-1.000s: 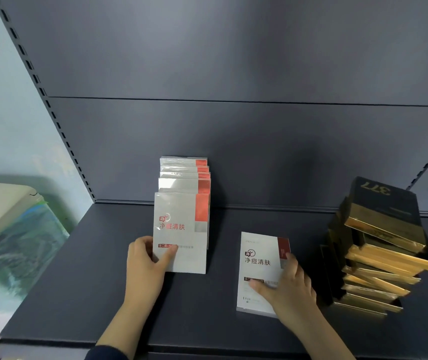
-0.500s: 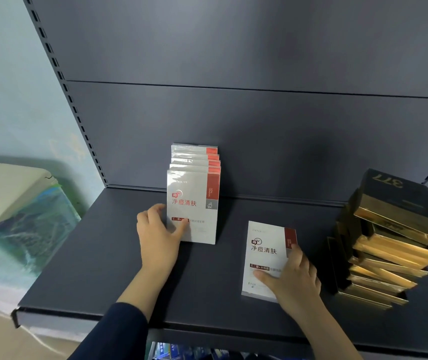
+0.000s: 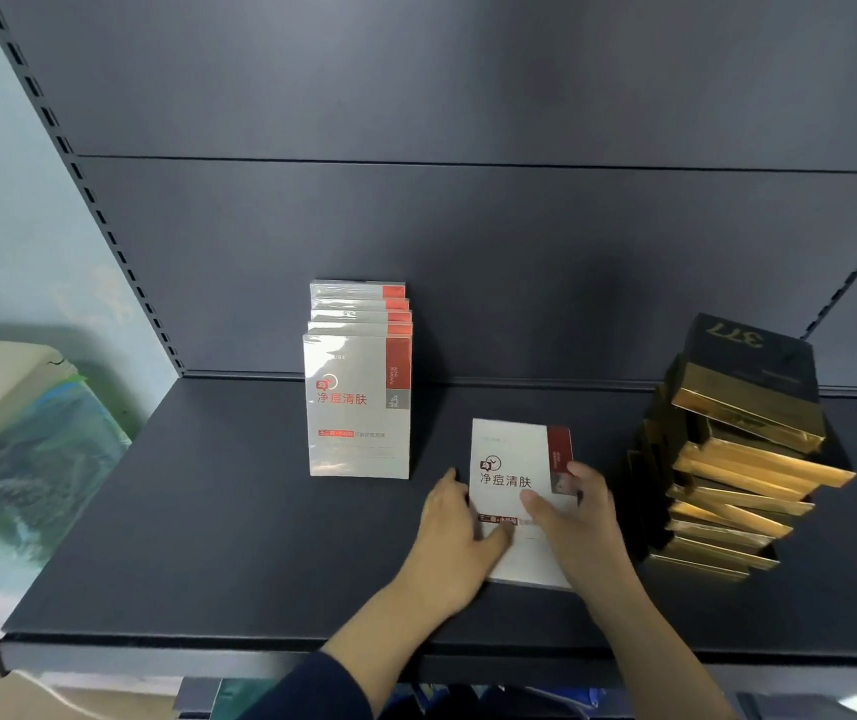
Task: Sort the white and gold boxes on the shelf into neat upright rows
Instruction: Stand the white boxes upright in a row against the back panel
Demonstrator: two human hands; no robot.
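Note:
Several white boxes with red corner labels stand upright in a row (image 3: 359, 402) on the dark shelf (image 3: 208, 537), one behind another, reaching back to the rear panel. One more white box (image 3: 512, 459) lies flat on the shelf to the right of that row. My left hand (image 3: 455, 543) grips its left edge, thumb on top. My right hand (image 3: 579, 527) rests on its right side, fingers over the red label. At the far right, several black and gold boxes (image 3: 738, 459) lie flat in an uneven, leaning stack.
The shelf's front edge (image 3: 208, 654) runs just below my wrists. Slotted uprights (image 3: 104, 220) frame the dark back panel. A pale bundle with a blue-green print (image 3: 16, 459) sits off the shelf's left end. Bare shelf lies left of the white row.
My left hand has let go of the upright row's front box and moved right onto the flat white box. The right hand stays on that box. The row stands alone.

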